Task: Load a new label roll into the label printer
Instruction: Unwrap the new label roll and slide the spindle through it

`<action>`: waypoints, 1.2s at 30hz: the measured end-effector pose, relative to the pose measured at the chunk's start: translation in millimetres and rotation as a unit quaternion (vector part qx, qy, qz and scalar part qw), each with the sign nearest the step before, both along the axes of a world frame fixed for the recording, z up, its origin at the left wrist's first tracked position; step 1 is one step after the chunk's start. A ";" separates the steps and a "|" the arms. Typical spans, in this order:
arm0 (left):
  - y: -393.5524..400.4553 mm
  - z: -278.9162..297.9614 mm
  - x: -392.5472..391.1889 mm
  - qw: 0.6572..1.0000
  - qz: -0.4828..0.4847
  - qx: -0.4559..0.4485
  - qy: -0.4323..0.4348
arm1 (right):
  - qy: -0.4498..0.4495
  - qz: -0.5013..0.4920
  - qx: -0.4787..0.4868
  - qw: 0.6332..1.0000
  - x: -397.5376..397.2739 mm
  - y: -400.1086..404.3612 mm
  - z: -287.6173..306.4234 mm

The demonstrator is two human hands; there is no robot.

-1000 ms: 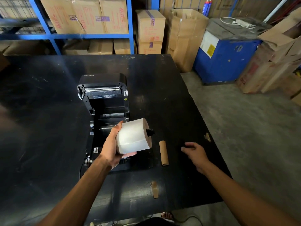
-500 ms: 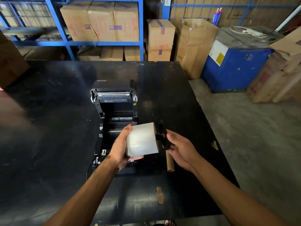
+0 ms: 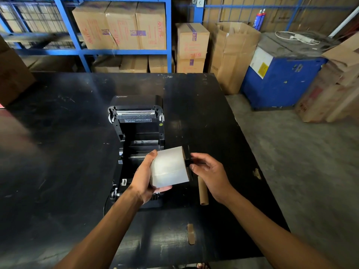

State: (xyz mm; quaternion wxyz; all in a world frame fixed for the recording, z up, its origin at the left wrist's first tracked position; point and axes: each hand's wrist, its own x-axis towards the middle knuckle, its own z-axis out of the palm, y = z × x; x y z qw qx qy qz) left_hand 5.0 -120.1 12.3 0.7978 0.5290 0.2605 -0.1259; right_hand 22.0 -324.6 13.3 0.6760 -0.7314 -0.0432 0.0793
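A black label printer [image 3: 137, 131] stands on the black table [image 3: 58, 152] with its lid swung up and its roll bay bare. Just in front of the bay, my left hand [image 3: 144, 178] grips a white label roll [image 3: 169, 167] held on its side. A black spindle [image 3: 188, 162] sticks out of the roll's right end with a flat black guide plate pressed against that end. My right hand [image 3: 208, 175] pinches the spindle tip with thumb and fingers.
An empty brown cardboard core [image 3: 203, 192] lies on the table under my right hand. A small brown scrap [image 3: 191, 233] sits near the front edge. Cardboard boxes [image 3: 120, 26] fill blue shelving behind; a blue machine [image 3: 281, 74] stands at the right on the concrete floor.
My right hand came off the table with the black guide plate, brought it to the roll's right end and pushed it along the spindle against the roll. The left hand kept holding the roll.
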 end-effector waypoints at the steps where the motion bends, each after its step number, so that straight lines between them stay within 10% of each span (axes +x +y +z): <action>1: 0.2 -0.3 0.5 1.000 0.002 -0.001 0.003 | -0.006 0.004 -0.006 1.000 -0.2 -0.3 0.2; 19: -7.7 10.9 8.3 0.999 0.002 0.047 0.003 | 0.012 -0.043 -0.023 0.999 0.7 15.8 -9.9; 36: -53.5 42.5 24.0 0.980 -0.034 0.193 -0.038 | 0.202 -0.178 0.247 0.931 4.3 23.1 -3.0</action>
